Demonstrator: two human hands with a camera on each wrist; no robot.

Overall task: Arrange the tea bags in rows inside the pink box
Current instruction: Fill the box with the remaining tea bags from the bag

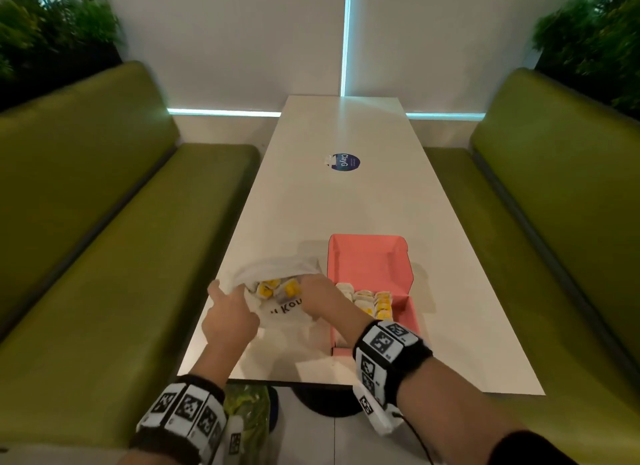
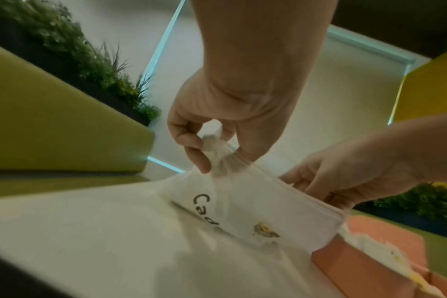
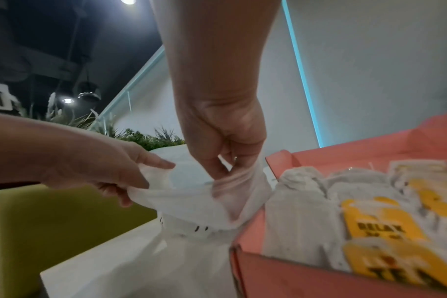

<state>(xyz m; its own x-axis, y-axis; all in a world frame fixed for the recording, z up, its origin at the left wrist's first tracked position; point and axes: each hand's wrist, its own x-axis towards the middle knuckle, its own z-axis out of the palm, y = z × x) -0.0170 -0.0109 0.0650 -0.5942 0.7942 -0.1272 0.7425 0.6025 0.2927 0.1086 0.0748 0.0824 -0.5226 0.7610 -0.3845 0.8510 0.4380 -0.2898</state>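
Both hands pulling the bag open

Left hand [image 1: 230,317] fingers [image 2: 191,149] pinching bag [image 1: 277,274] rim; right hand [image 1: 320,300] fingers [image 3: 217,169] pinching the other side. Tea bags [image 1: 277,288] inside, more rowed in pink box [image 1: 370,257] just beside, on surface [image 1: 346,201].

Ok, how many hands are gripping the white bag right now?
2: the left hand pinches the left rim of the white bag; the right hand pinches its right rim, beside the pink box.
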